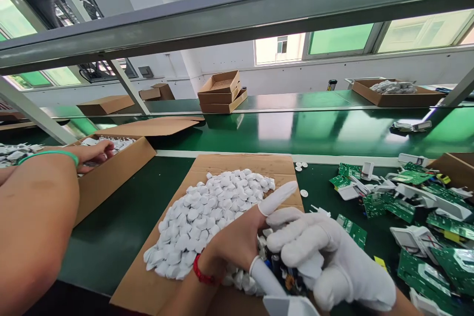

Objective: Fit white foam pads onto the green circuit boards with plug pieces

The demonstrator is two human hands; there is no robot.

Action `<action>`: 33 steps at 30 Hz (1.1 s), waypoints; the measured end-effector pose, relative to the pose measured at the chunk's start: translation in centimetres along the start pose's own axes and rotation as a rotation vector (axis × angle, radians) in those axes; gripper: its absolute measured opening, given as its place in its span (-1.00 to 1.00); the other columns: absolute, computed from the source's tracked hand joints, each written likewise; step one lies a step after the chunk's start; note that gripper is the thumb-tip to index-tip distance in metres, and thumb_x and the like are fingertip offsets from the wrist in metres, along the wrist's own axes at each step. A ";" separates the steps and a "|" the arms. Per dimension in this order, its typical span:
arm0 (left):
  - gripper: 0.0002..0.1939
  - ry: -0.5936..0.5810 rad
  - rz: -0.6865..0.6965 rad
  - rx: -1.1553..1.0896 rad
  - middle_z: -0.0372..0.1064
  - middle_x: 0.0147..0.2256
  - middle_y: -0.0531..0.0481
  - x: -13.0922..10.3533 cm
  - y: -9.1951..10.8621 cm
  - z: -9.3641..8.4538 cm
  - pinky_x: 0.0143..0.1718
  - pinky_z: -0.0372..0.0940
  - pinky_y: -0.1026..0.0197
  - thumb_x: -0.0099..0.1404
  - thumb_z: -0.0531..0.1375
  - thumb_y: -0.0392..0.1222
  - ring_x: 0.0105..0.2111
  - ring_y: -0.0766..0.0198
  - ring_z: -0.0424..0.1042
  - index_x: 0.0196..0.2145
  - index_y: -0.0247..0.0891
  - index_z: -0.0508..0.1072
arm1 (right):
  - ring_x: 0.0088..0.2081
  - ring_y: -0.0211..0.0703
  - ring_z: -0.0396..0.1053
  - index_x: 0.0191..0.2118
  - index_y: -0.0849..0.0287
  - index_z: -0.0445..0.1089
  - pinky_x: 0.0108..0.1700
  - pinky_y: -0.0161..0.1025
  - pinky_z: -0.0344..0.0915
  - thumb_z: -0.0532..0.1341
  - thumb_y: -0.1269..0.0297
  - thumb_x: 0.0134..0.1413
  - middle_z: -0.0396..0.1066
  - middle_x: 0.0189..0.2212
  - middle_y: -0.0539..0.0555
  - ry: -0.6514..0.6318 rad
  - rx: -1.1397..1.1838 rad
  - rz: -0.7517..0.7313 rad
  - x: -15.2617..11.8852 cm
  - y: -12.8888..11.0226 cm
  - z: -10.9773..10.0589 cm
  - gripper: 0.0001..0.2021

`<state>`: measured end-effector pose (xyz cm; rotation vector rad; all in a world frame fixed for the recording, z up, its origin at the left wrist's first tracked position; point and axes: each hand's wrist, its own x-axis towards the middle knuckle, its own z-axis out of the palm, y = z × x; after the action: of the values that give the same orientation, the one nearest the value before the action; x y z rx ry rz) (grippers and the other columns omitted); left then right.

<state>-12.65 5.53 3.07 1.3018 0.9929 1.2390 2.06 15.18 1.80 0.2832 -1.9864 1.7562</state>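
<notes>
My left hand (244, 242), with a red bracelet and white finger covers on the thumb and index finger, grips a circuit board (287, 276) with capacitors and a copper coil. The board is partly hidden by both hands. From the right, my right hand (322, 252) in a white glove closes its bent fingers over the same board. A white plastic housing part (291, 306) shows below at the frame's lower edge. Behind my left hand, small white plastic caps (207, 212) lie heaped on a flat cardboard sheet (137, 276).
On the left, another person's hand (94, 153) reaches into a cardboard box (114, 177) of white parts. Green circuit boards with white housings (411, 197) crowd the right. Several white discs (304, 193) lie beyond the sheet. Stacked box trays (222, 91) stand behind; a metal beam (237, 15) crosses overhead.
</notes>
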 end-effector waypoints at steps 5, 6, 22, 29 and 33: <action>0.36 -0.055 0.018 0.011 0.47 -0.17 -0.19 0.0 0.5 -0.3 -0.09 0.31 0.00 -0.42 0.48 0.12 -0.07 -0.16 0.38 0.29 -0.24 -0.04 | -0.41 -0.15 0.49 -0.52 0.01 0.53 0.14 -0.04 0.16 0.26 -0.13 -0.05 0.53 -0.54 -0.05 -0.028 0.054 0.051 0.7 -0.4 0.5 -0.67; 0.35 -0.063 0.009 0.044 0.47 -0.17 -0.18 -0.1 0.6 -0.5 -0.09 0.32 0.01 -0.41 0.49 0.10 -0.07 -0.16 0.38 0.28 -0.23 -0.03 | -0.39 -0.13 0.49 -0.52 0.02 0.53 0.15 -0.03 0.15 0.25 -0.13 -0.05 0.53 -0.52 -0.02 -0.024 0.047 0.063 0.7 -0.5 0.4 -0.66; 0.30 -0.166 0.099 0.087 0.33 0.06 -0.22 0.1 0.9 -0.8 0.10 0.16 -0.06 -0.22 0.46 0.07 0.09 -0.15 0.25 0.32 -0.16 -0.21 | 0.00 0.03 0.39 -0.01 -0.08 0.45 0.08 -0.04 0.24 0.13 -0.07 0.13 0.51 -0.08 0.04 -0.014 0.231 0.024 -0.4 0.6 -0.5 -0.62; 0.32 -0.152 0.083 0.014 0.27 0.11 -0.21 -0.1 -0.2 -1.1 0.18 0.03 -0.09 -0.27 0.46 0.12 0.12 -0.19 0.20 0.31 -0.17 -0.17 | -0.33 -0.14 0.45 -0.08 -0.17 0.49 0.01 -0.12 0.29 0.26 0.00 0.01 0.53 -0.53 -0.07 -0.006 0.152 -0.194 0.3 1.3 0.4 -0.68; 0.32 -0.171 0.056 0.005 0.30 0.09 -0.24 -0.1 -0.3 -0.9 0.17 0.05 -0.10 -0.27 0.48 0.08 0.14 -0.21 0.18 0.31 -0.20 -0.15 | -0.27 -0.08 0.43 -0.13 0.02 0.54 -0.12 -0.19 0.37 0.35 0.00 -0.13 0.52 -0.42 0.03 0.027 0.099 0.018 -0.5 1.0 0.0 -0.60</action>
<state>-13.55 5.57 2.67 1.4225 0.8429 1.1469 2.06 15.24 0.70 0.2731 -1.8922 1.8628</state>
